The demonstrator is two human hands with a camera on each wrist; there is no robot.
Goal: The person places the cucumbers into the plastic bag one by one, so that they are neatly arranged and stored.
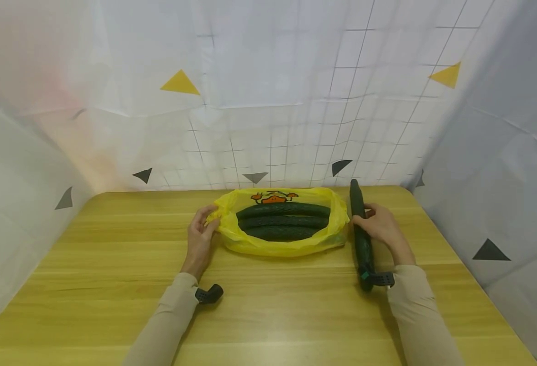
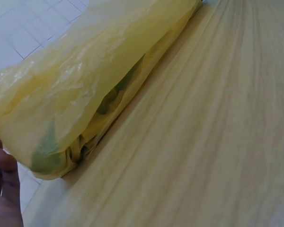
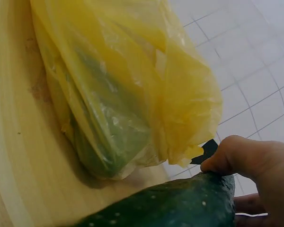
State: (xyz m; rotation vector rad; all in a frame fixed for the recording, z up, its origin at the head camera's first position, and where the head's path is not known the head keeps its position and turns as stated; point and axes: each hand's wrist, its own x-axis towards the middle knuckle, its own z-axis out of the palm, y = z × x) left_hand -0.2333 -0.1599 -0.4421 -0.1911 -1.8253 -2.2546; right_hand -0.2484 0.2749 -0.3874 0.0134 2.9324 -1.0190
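A yellow plastic bag (image 1: 268, 248) lies on the table with its mouth spread open. Inside it several dark green cucumbers (image 1: 284, 221) lie side by side, and their shapes show through the film in both wrist views. My left hand (image 1: 199, 241) pinches the bag's left edge between thumb and fingers. To the right of the bag, my right hand (image 1: 380, 227) grips another cucumber (image 1: 363, 249) around its middle, thumb on the near side. That cucumber points away from me, its far end near the table's back edge. In the right wrist view its bumpy skin (image 3: 180, 203) shows close up.
The wooden table (image 1: 268, 315) reaches back to a white sheet wall (image 1: 268, 137) with grid lines and black and yellow triangles. More white sheeting (image 1: 519, 203) stands along the right side. Each wrist wears a black camera mount (image 1: 209, 294).
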